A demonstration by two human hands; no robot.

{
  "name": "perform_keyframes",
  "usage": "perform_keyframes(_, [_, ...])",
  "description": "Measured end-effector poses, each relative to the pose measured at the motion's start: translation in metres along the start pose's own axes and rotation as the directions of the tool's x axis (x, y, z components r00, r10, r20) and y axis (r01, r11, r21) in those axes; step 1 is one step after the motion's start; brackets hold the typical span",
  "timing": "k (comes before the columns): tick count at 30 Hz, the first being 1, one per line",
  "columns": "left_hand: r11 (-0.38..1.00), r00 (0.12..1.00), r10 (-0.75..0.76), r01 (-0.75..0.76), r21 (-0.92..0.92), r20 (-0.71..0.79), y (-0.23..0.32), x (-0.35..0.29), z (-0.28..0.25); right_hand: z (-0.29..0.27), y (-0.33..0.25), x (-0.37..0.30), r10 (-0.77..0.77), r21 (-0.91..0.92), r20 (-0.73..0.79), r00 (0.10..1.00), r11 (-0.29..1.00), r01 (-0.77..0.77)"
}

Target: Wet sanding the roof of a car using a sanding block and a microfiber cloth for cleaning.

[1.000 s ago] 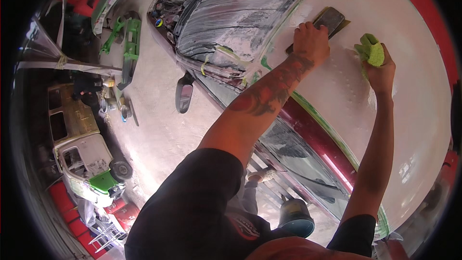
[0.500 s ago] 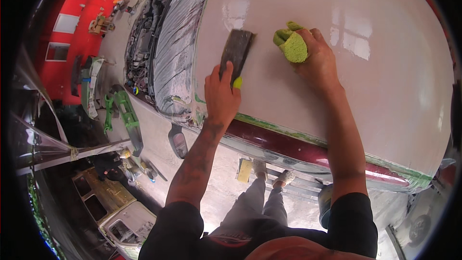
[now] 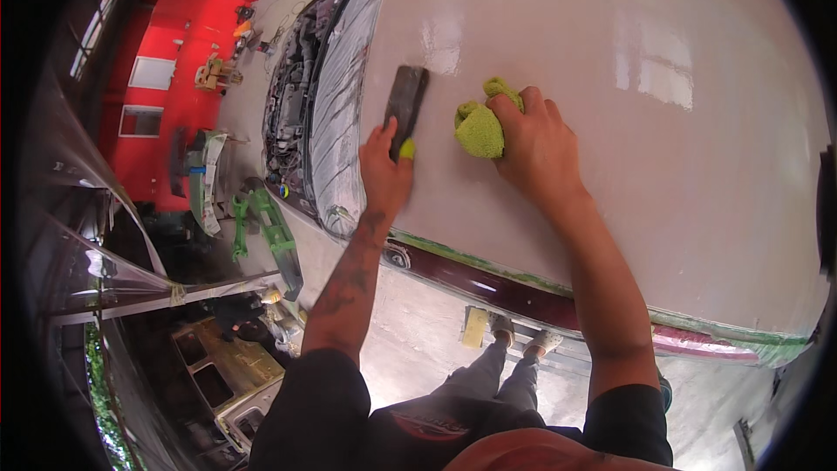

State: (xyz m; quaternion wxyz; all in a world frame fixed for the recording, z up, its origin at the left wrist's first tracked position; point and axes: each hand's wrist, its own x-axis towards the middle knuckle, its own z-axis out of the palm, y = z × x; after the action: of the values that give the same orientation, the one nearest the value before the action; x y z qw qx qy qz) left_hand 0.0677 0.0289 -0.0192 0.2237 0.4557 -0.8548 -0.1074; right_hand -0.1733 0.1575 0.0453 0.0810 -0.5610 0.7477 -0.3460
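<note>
My left hand (image 3: 384, 170) grips the near end of a long, dark, flat sanding block (image 3: 407, 94), which lies along the pale primer-coloured car roof (image 3: 558, 26). A small bright yellow-green bit (image 3: 407, 149) shows beside the thumb; what it belongs to I cannot make out. To the right, my right hand (image 3: 542, 144) is closed around a bunched lime-green cloth (image 3: 479, 131) at the roof's surface. Its folds stick out to the left of the fingers. Window light reflects off the roof on both sides of the hands.
Clear plastic (image 3: 342, 113) covers the windshield, and the engine bay (image 3: 301, 87) is exposed beyond it. Green masking tape (image 3: 453, 255) runs along the roof's near edge above a dark red strip (image 3: 488, 283). Green car parts (image 3: 272, 222) lie on the floor at left. My feet stand on a slatted platform (image 3: 567, 351).
The cloth in my right hand has moved left and nearer to me, closer to the block. My left hand has slid the block slightly left. The whole view has shifted a little.
</note>
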Motion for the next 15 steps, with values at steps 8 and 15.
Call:
perform_keyframes(8, [0.992,0.987,-0.126,0.128,-0.021,0.098,0.006,0.064,-0.023,-0.004,-0.012,-0.002,-0.024,0.009,-0.005,1.0,1.0,0.024])
perform_keyframes(15, [0.988,0.994,0.11,-0.11,0.108,0.005,-0.014,0.042,0.001,0.003,-0.005,-0.001,-0.028,-0.025,-0.027,0.999,0.999,0.027])
